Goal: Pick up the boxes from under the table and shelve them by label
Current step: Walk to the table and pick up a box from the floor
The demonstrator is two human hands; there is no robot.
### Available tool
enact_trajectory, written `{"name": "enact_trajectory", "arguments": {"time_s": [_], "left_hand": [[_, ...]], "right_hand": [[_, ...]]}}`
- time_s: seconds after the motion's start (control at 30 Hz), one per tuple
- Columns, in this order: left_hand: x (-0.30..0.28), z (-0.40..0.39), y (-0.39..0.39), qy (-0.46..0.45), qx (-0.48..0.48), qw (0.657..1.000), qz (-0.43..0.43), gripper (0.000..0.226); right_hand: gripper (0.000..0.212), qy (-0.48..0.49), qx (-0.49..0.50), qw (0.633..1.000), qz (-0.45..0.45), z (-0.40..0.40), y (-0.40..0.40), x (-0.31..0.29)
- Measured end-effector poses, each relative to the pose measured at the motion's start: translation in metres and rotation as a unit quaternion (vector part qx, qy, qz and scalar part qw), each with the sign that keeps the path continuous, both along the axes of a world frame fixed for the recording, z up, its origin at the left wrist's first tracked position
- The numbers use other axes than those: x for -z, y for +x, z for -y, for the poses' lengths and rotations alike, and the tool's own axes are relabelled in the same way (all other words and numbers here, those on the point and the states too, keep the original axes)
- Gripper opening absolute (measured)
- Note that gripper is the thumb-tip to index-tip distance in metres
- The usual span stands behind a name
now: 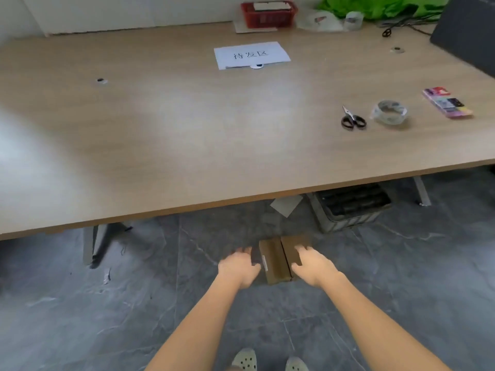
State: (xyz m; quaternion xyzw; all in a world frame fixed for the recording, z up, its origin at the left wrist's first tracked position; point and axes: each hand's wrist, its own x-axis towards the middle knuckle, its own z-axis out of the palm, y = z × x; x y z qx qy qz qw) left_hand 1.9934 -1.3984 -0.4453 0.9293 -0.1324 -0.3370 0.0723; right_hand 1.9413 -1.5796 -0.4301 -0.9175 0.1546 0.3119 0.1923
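Note:
Two brown cardboard boxes lie side by side on the grey floor just in front of the table's near edge. The left box point(274, 263) has a small white label on its left face. The right box point(290, 243) is partly hidden by my right hand point(312, 266), whose spread fingers lie over its top. My left hand point(238, 266) hovers just left of the left box with its fingers apart. Whether it touches the box is unclear, and neither hand has closed on a box. Both hands are slightly blurred.
The wooden table point(187, 145) carries a paper sign point(251, 54), scissors point(352, 119), a tape roll point(389, 112), a colourful pack point(447, 103) and a red basket point(269, 13). A dark crate point(351, 207) stands under the table at the right. A table leg point(92, 245) is at the left.

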Motion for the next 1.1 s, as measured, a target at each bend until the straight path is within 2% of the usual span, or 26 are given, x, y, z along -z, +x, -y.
{"name": "enact_trajectory", "arguments": {"time_s": [0.23, 0.33, 0.4, 0.5, 0.63, 0.8, 0.9, 1.03, 1.1], "left_hand": [[0.25, 0.057, 0.057, -0.032, -0.064, 0.997, -0.028, 0.063], [0.355, 0.076, 0.081, -0.11, -0.129, 0.984, -0.058, 0.056], [0.412, 0.086, 0.094, -0.15, -0.167, 0.972, -0.071, 0.053], [0.477, 0.095, 0.11, -0.148, -0.18, 0.97, -0.069, 0.051], [0.52, 0.103, 0.124, -0.12, -0.156, 0.978, -0.068, 0.055], [0.532, 0.114, 0.117, -0.137, -0.211, 0.957, -0.141, 0.059], [0.541, 0.123, 0.115, -0.17, -0.26, 0.934, -0.178, 0.057], [0.542, 0.127, 0.12, -0.223, -0.35, 0.892, -0.178, 0.045], [0.54, 0.122, 0.121, -0.227, -0.371, 0.883, -0.177, 0.05]], "right_hand": [[0.054, 0.08, 0.083, 0.993, 0.017, 0.028, 0.063, 0.251], [0.046, 0.091, 0.096, 0.991, 0.027, 0.035, 0.088, 0.354], [0.046, 0.085, 0.088, 0.992, 0.033, 0.04, 0.104, 0.411], [0.054, 0.081, 0.075, 0.993, 0.035, 0.04, 0.122, 0.469], [0.066, 0.041, 0.038, 0.998, 0.009, 0.038, 0.13, 0.507], [0.07, 0.039, 0.056, 0.997, -0.021, 0.04, 0.127, 0.513], [0.07, 0.049, 0.099, 0.994, -0.017, 0.04, 0.132, 0.516], [0.066, 0.049, 0.147, 0.988, -0.011, 0.038, 0.145, 0.517], [0.062, 0.066, 0.176, 0.982, -0.001, 0.036, 0.147, 0.515]]}}
